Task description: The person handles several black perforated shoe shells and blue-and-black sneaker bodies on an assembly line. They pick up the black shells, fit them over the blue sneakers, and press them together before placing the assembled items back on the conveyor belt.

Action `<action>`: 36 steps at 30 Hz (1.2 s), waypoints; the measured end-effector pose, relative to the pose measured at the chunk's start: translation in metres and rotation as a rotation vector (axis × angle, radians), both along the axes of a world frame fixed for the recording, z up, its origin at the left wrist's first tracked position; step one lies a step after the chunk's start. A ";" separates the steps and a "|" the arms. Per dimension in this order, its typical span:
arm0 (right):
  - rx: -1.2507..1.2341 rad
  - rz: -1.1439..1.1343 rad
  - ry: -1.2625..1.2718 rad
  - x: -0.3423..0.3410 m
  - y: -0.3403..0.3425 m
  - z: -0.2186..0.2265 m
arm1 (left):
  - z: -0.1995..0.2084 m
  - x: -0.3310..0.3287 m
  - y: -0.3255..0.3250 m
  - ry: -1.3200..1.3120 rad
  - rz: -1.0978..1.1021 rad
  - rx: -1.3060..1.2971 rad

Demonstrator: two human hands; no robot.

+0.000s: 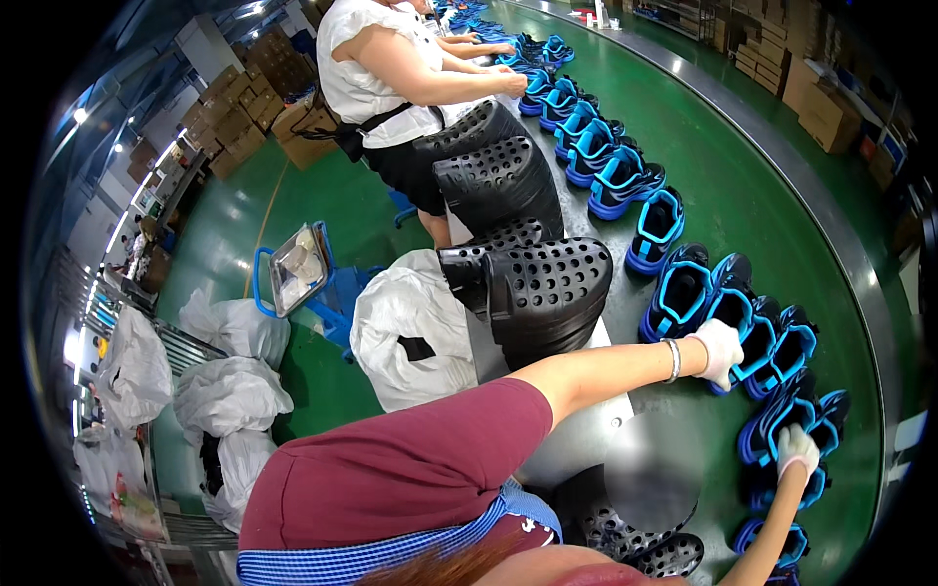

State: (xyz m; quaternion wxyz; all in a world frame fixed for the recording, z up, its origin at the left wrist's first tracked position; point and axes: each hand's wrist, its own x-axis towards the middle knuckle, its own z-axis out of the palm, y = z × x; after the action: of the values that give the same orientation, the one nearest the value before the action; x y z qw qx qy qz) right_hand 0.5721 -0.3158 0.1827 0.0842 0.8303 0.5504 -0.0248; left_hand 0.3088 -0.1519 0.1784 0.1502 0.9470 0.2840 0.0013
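My left hand (720, 352), in a white glove with a bracelet at the wrist, reaches across to a row of black-and-blue sports shoes. Its fingers are curled at the heel edge of a shoe (733, 307) with a bright blue collar. Lower right, my gloved right hand (797, 449) closes over the heel of another such shoe (774, 415). The parts of the fingers inside the collars are hidden. Next to my left hand stands one more shoe (791, 344), and farther up the row is a single shoe (657, 230). All rest on a green conveyor belt (752, 186).
Stacks of black perforated curved pieces (552, 278) stand on the metal ledge left of the belt. Beyond them a person (381, 68) in white handles shoes. White sacks (410, 322), a blue cart (337, 298) and cardboard boxes (230, 112) are on the left.
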 end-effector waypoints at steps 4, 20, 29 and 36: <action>-0.083 -0.102 0.025 -0.014 -0.050 0.015 | -0.012 0.000 -0.023 -0.147 -0.124 -0.086; -0.021 -0.130 -0.092 -0.035 -0.168 -0.011 | -0.006 -0.024 -0.101 -0.152 -0.229 -0.095; 0.015 -0.167 -0.056 -0.045 -0.167 -0.004 | 0.006 -0.057 -0.129 -0.199 -0.166 0.200; -0.029 -0.230 -0.026 -0.053 -0.168 0.004 | 0.092 -0.121 -0.118 -0.531 -0.025 0.251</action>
State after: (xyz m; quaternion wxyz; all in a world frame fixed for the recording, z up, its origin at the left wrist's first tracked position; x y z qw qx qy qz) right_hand 0.5189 -0.4839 0.1863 0.1001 0.8868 0.4500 -0.0314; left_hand 0.1878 -0.2695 0.2708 0.1009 0.9280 0.2208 0.2826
